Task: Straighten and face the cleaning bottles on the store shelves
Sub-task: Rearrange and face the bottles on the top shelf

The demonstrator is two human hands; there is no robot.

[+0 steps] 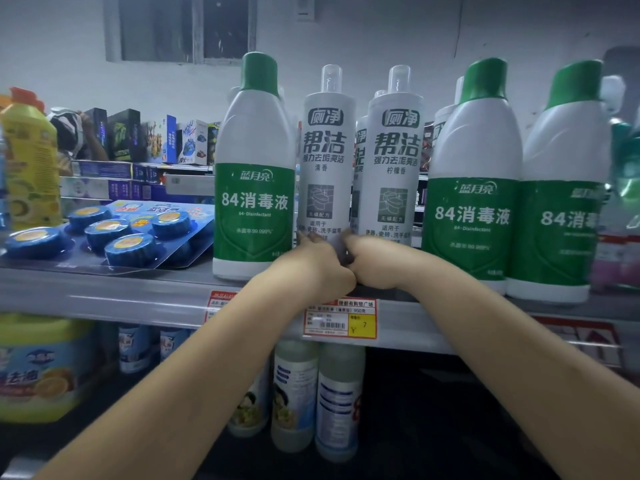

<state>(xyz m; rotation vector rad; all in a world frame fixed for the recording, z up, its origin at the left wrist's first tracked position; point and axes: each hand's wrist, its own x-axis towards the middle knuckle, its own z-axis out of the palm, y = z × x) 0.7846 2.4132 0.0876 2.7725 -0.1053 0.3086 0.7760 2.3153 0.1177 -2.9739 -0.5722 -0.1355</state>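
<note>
Both my hands are on the base of one grey toilet-cleaner bottle (325, 168) on the upper shelf (121, 299). Left hand (317, 265) is curled around its lower left side, right hand (372, 261) around its lower right, knuckles of the two touching in front. The bottle stands upright, label facing me, clear cap on top.

A second grey toilet-cleaner bottle (394, 161) stands just beside it on the right, label forward; more of the same type sit behind, partly hidden, count unclear.

Three green-capped 84 disinfectant bottles in the front row: one (254, 174) left of the grey pair, two (474, 188) (561, 202) to the right. All upright, labels forward.

Far left: a blister pack (114, 233) lying flat, holding five blue toilet-cleaner blocks, and a yellow bottle (31, 161).

Price tag (341, 318) on the shelf edge below my hands. The lower shelf holds pale bottles (317, 396) and a yellow-green tub (38, 368); contents not readable.
</note>
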